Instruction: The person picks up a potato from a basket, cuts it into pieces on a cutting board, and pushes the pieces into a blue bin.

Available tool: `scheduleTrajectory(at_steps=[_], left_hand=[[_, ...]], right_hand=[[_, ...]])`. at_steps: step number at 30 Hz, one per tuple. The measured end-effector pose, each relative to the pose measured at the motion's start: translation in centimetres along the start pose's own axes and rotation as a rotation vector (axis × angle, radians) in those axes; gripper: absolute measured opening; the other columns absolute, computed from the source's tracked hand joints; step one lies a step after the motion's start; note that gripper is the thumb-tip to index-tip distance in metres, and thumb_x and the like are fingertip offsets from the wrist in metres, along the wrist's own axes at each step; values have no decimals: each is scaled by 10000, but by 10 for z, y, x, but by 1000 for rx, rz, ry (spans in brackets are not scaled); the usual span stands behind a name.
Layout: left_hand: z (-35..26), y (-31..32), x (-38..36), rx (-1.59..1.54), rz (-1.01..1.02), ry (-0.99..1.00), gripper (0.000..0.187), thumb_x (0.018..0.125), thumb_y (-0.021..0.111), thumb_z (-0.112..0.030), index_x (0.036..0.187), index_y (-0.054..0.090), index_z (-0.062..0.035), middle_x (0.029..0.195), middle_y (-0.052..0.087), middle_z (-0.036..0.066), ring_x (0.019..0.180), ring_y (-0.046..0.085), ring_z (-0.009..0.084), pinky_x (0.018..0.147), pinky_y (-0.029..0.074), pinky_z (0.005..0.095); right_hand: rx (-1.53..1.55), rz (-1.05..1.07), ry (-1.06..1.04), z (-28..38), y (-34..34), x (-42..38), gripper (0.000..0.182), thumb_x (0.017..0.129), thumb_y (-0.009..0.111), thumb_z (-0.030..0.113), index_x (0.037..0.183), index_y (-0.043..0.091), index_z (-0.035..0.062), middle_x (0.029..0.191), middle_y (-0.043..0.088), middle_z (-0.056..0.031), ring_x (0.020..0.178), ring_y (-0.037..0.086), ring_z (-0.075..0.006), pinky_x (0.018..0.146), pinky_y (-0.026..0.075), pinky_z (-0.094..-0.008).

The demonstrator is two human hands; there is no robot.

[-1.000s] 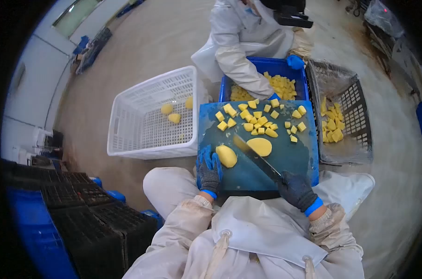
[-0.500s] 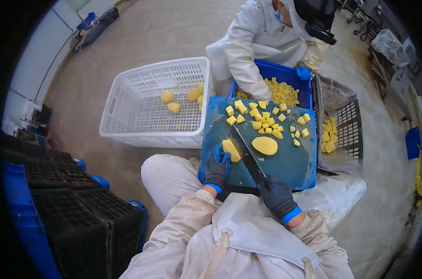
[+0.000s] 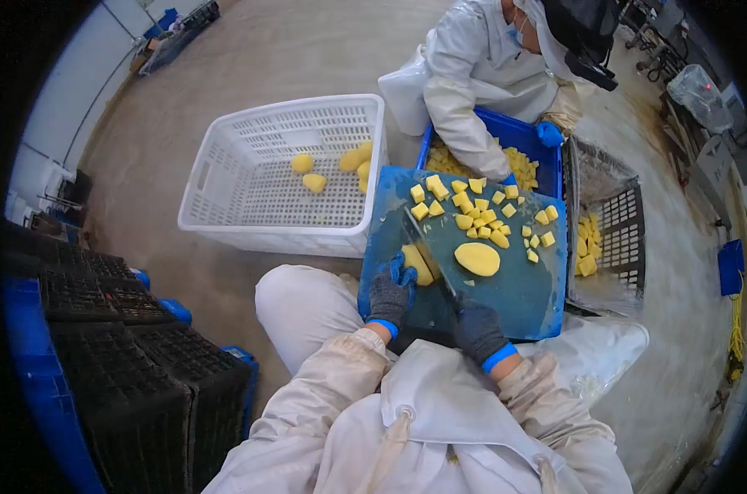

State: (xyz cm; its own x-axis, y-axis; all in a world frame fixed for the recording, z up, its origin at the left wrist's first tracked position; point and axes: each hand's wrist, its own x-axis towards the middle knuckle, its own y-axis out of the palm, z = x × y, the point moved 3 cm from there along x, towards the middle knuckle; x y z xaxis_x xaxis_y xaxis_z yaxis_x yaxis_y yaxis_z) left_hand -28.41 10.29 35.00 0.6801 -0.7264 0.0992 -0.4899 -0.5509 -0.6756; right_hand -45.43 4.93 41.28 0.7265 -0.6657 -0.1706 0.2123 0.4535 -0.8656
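Left hand [image 3: 392, 293], fingers clamped on the potato [image 3: 417, 265]; right hand [image 3: 480, 331], fingers wrapped round the knife [image 3: 427, 249] (tip toward eleven o'clock): best tuck left fingertips clear.

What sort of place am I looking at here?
Probably a food-processing room: yellow cubes, likely potato, lie on a board, a white crate holds whole pieces, and a co-worker wears white protective clothing and a mask.
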Motion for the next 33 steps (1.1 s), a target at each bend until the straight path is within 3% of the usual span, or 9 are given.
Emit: scheduleTrajectory(at_steps=[3, 9, 15, 22, 24, 27, 28, 31, 33], left_hand=[[-2, -5, -6, 86, 19, 155, 354, 830, 596, -278, 1096, 584, -45, 966, 617, 199, 909, 582, 365, 813, 452, 416], [4, -2, -5, -128, -4, -127, 279, 812, 625, -244, 1021, 602, -61, 976, 622, 190, 926, 584, 360, 807, 456, 418], [0, -2, -1, 111, 53, 56, 286, 807, 618, -259, 1014, 609, -62, 991, 618, 193, 908, 583, 379, 800, 458, 428], [5, -3, 16, 70, 211, -97, 321, 808, 569, -225, 1077, 587, -52, 1074, 584, 208, 1004, 542, 385, 872, 427, 448], [-2, -11, 16, 293, 11, 328, 461, 779, 579, -239, 1233, 518, -186, 1236, 486, 166, 1159, 429, 384, 955, 361, 513], [-23, -3, 27, 620, 287, 665, 549, 783, 552, -208, 1319, 439, -212, 1363, 385, 146, 1236, 365, 366, 998, 302, 561], [-20, 0, 39, 604, 292, 698, 549, 783, 552, -208, 1319, 439, -212, 1363, 385, 146, 1236, 365, 366, 998, 302, 561], [-33, 10, 58, 695, 854, 763, 546, 778, 590, -237, 1306, 456, -204, 1402, 344, 143, 1255, 364, 330, 1004, 302, 544], [-30, 7, 62, 621, 811, 733, 596, 757, 631, -300, 1301, 455, -132, 1350, 408, 151, 1226, 403, 324, 1001, 334, 471]], right_hand=[[4, 38, 66, 2, -19, -2, 257, 869, 485, 239, 952, 543, 3, 733, 622, -203, 648, 608, -387, 595, 480, -479], [-25, 97, 79, 17, -31, -26, 281, 870, 491, 275, 949, 546, 12, 693, 619, -201, 651, 614, -374, 607, 481, -477], [-89, 153, 114, 19, -15, -20, 325, 857, 521, 268, 997, 538, -25, 692, 618, -212, 658, 610, -387, 615, 472, -482], [80, 23, 2, 11, -18, -4, 259, 869, 488, 255, 967, 558, 26, 757, 622, -213, 711, 617, -376, 634, 485, -476], [219, -188, -3, 8, -38, -31, 201, 859, 526, 235, 912, 558, 43, 722, 605, -205, 674, 599, -390, 596, 476, -471], [260, -157, 96, -8, -57, -61, 182, 842, 563, 224, 897, 562, 50, 730, 596, -203, 665, 586, -395, 584, 467, -468], [252, -183, 121, -13, -61, -68, 182, 842, 563, 224, 897, 562, 50, 730, 596, -203, 665, 586, -395, 584, 467, -468], [277, -170, 155, -19, -65, -88, 187, 830, 579, 231, 902, 587, 59, 750, 599, -200, 683, 588, -391, 597, 470, -458], [302, -209, 97, -19, -61, -93, 206, 820, 591, 234, 913, 598, 51, 773, 606, -201, 712, 593, -387, 607, 473, -452]])
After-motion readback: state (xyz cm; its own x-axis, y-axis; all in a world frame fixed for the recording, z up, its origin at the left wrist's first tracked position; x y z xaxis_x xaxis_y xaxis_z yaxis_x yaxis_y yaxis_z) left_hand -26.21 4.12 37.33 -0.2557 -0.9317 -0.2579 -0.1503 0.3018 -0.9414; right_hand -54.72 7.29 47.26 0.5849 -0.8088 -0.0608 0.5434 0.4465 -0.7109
